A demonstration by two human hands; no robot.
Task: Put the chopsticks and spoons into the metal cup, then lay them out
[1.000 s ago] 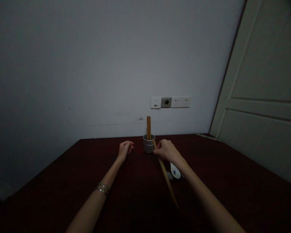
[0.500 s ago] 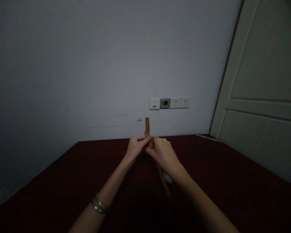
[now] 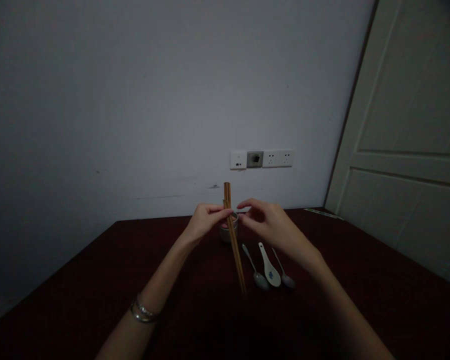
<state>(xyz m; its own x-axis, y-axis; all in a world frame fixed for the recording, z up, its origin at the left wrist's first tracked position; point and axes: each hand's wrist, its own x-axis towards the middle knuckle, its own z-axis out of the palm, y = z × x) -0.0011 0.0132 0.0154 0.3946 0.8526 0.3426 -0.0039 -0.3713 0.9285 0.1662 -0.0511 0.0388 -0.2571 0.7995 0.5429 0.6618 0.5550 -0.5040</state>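
Note:
My left hand (image 3: 207,220) pinches wooden chopsticks (image 3: 235,248) near their upper part, and they slant down toward me. Behind them stands a small round cup (image 3: 225,233), partly hidden by my left hand and the chopsticks. More chopsticks (image 3: 227,192) rise upright above the cup, their lower ends hidden. My right hand (image 3: 264,218) is just to the right of the cup, thumb and fingers apart, holding nothing. Nearer to me than the cup, a white ceramic spoon (image 3: 272,274) with a blue mark lies between a metal spoon (image 3: 260,281) and a smaller metal spoon (image 3: 287,281).
The dark red table (image 3: 165,300) runs back to a pale wall (image 3: 153,110). A row of sockets and switches (image 3: 261,159) is set into the wall. A white panelled door (image 3: 408,160) stands at the right. A thin strip (image 3: 322,213) lies along the table's far right edge.
My right hand has let go of the chopsticks and moved right, its fingers opening. The cup and the spoons are now uncovered. The held chopsticks' lower ends have swung left.

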